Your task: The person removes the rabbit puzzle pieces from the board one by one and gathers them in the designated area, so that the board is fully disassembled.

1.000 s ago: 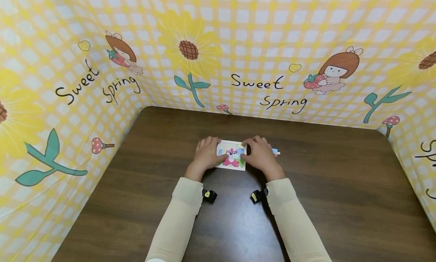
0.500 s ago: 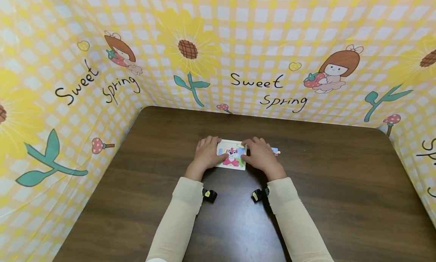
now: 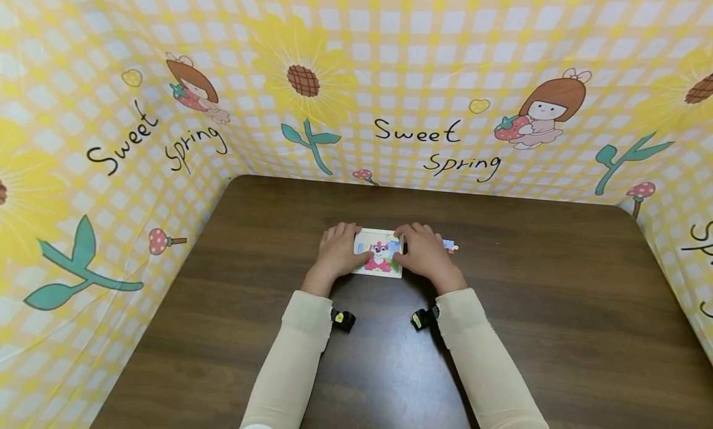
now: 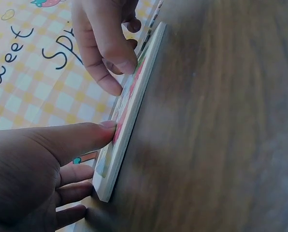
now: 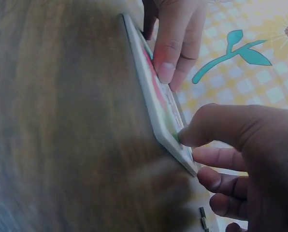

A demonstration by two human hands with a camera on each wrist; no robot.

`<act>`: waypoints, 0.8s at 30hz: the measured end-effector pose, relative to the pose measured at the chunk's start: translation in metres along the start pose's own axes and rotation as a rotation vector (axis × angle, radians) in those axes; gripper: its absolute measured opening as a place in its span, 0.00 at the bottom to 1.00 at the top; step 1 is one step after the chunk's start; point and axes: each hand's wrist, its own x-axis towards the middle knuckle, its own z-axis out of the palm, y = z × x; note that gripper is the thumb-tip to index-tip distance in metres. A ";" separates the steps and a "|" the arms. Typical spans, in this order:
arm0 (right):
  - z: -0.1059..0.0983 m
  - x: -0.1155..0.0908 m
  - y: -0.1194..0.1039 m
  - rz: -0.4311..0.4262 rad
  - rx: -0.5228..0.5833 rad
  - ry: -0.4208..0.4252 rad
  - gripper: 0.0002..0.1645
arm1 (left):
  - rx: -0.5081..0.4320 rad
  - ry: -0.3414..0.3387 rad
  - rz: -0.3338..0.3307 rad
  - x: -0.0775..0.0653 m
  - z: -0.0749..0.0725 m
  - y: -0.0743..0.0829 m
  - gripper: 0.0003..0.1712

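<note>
Our left hand [image 3: 337, 251] and right hand [image 3: 427, 253] both grip the puzzle board [image 3: 379, 260], thumbs on its picture (pink critter, pretty cute), fingers at its side edges. We've got it on the worktop [image 3: 557, 293], nearish the back edge, a blue puzzle piece [image 3: 449, 246] poking out past our right hand.

Table [image 3: 557, 317]: dark brown wood grain, far corners rounded.
Back wall [image 3: 429, 64]: yellow-and-white checked cloth, just beyond the table from where I stand.
Side walls [image 3: 44, 76]: matching cloth, creased at left.
Motifs: sunflowers [image 3: 303, 81], green leaves [image 3: 84, 243], dotted mushrooms [image 3: 158, 241], girls [image 3: 548, 110] holding strawberries [image 3: 508, 130].
Lettering [image 3: 419, 134]: "Sweet Spring," black script.
Light: pale sheen [image 3: 373, 370] toward the near side.
</note>
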 end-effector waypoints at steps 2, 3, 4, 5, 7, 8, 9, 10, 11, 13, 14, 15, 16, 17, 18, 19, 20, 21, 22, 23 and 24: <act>0.001 0.000 0.000 0.001 0.011 0.001 0.27 | -0.001 0.001 0.005 0.000 0.001 0.000 0.41; 0.002 0.000 0.000 0.004 0.016 0.000 0.27 | -0.003 0.002 0.007 0.000 0.001 -0.001 0.41; 0.003 0.001 0.000 0.004 0.019 0.000 0.27 | -0.002 0.003 0.009 0.000 0.001 -0.001 0.41; 0.003 0.001 0.000 0.004 0.022 0.001 0.27 | -0.001 0.003 0.010 0.000 0.001 -0.001 0.41; 0.004 0.001 0.001 0.003 0.028 0.002 0.27 | -0.002 0.002 0.008 0.000 0.001 -0.001 0.41; 0.005 0.001 0.001 0.005 0.030 0.000 0.27 | -0.001 0.001 0.007 -0.001 0.001 -0.001 0.41; 0.005 0.001 0.001 0.006 0.032 -0.002 0.27 | -0.001 0.000 0.006 -0.001 0.001 -0.001 0.41; 0.005 0.001 0.001 0.004 0.034 -0.003 0.28 | 0.001 -0.001 0.005 -0.001 0.001 0.000 0.41; 0.005 0.002 0.001 0.006 0.036 -0.004 0.28 | 0.000 -0.002 0.005 -0.001 0.000 0.000 0.41; 0.005 0.002 0.001 0.007 0.038 -0.008 0.28 | 0.000 -0.003 0.005 0.000 0.001 -0.001 0.41; 0.005 0.002 0.001 0.007 0.040 -0.009 0.28 | -0.001 -0.004 0.005 0.000 0.000 0.000 0.41; 0.005 0.002 0.001 0.007 0.041 -0.009 0.28 | -0.003 -0.004 0.004 0.000 0.000 0.000 0.41; 0.006 0.002 0.001 0.007 0.044 -0.007 0.28 | -0.004 -0.005 0.004 0.000 0.000 0.000 0.41; 0.006 0.003 0.001 0.007 0.047 -0.006 0.28 | -0.005 -0.005 0.004 0.000 0.000 0.000 0.42; 0.006 0.003 0.002 0.005 0.051 -0.004 0.28 | -0.005 -0.005 0.004 0.000 0.000 0.000 0.42; 0.006 0.003 0.002 0.002 0.054 -0.003 0.28 | -0.005 -0.003 0.004 -0.001 0.000 0.000 0.42; 0.006 0.003 0.002 0.002 0.059 0.000 0.28 | -0.007 -0.002 0.004 -0.001 0.000 0.000 0.42; 0.006 0.003 0.002 0.001 0.061 0.003 0.28 | -0.008 0.000 0.005 -0.001 0.000 0.000 0.42; 0.006 0.002 0.002 0.000 0.065 0.005 0.28 | -0.008 0.001 0.007 0.000 0.000 -0.001 0.42; 0.006 0.002 0.002 0.000 0.068 0.007 0.28 | -0.009 0.002 0.008 0.000 0.000 -0.001 0.42; 0.006 0.002 0.003 0.000 0.069 0.010 0.27 | -0.010 0.004 0.009 0.000 0.001 -0.001 0.42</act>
